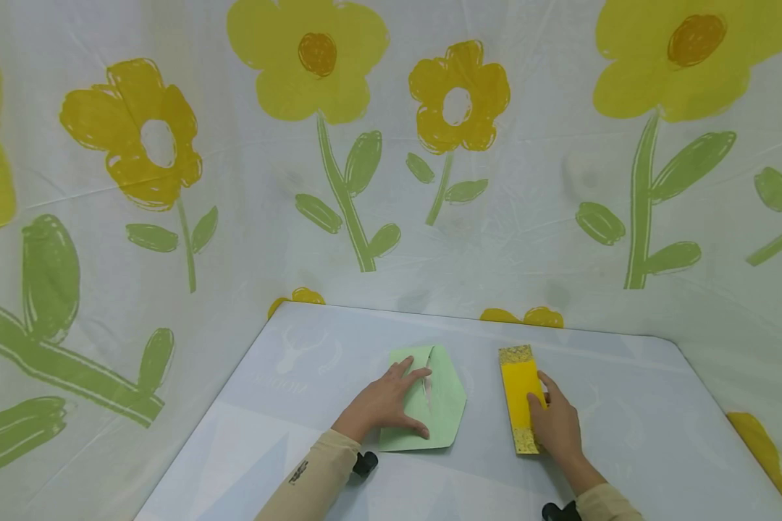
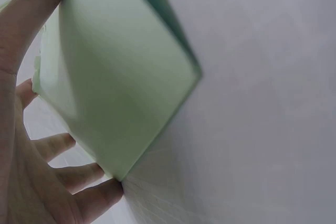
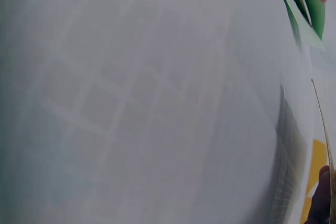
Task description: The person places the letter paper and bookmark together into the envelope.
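A pale green envelope [image 1: 452, 405], its pointed flap to the right and its mouth gaping, lies on the table under my left hand [image 1: 387, 398]. Thumb and fingers are spread across its pocket. Closer up, in the left wrist view, the envelope [image 2: 121, 77] bows between thumb [image 2: 26, 19] and fingertips. My right hand [image 1: 557, 423] grips a long yellow card [image 1: 518, 394] with gold glittery ends by its right edge. This card stands to the right of the envelope, apart from it. The right wrist view catches the card's thin edge [image 3: 322, 124] and the green envelope [image 3: 312, 3].
The pale patterned table [image 1: 274, 412] has its far edge against a white curtain [image 1: 534, 239] printed with yellow flowers. More curtain flanks both sides. Table surface separates the envelope from the card.
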A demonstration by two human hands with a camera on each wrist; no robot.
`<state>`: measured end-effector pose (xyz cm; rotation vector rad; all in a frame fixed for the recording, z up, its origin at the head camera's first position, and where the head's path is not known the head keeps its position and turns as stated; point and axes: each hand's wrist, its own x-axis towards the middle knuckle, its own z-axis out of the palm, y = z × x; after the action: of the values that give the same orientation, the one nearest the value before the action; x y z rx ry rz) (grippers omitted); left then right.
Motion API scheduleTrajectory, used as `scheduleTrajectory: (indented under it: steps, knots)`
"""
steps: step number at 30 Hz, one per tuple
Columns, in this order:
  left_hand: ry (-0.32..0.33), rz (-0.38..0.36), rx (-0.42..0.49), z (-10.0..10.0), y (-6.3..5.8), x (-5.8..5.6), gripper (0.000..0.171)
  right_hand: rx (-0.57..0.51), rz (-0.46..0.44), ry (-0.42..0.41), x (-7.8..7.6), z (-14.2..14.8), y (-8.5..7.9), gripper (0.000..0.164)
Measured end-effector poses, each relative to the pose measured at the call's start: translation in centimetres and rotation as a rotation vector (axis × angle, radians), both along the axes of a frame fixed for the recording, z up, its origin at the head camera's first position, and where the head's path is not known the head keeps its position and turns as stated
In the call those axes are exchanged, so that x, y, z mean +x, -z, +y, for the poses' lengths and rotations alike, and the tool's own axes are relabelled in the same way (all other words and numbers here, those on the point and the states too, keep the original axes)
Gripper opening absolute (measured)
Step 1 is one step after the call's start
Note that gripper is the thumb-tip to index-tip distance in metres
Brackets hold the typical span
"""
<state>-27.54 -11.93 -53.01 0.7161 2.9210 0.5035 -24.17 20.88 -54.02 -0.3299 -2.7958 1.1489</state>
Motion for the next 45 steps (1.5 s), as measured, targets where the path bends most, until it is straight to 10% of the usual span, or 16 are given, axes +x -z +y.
scheduleTrajectory:
  steps: [45]
  knots:
    - [-0.004,-0.002,0.005,0.0,0.2,-0.2,0.118,-0.004,0.009,-0.024,-0.9,-2.9,0.0,0.058]
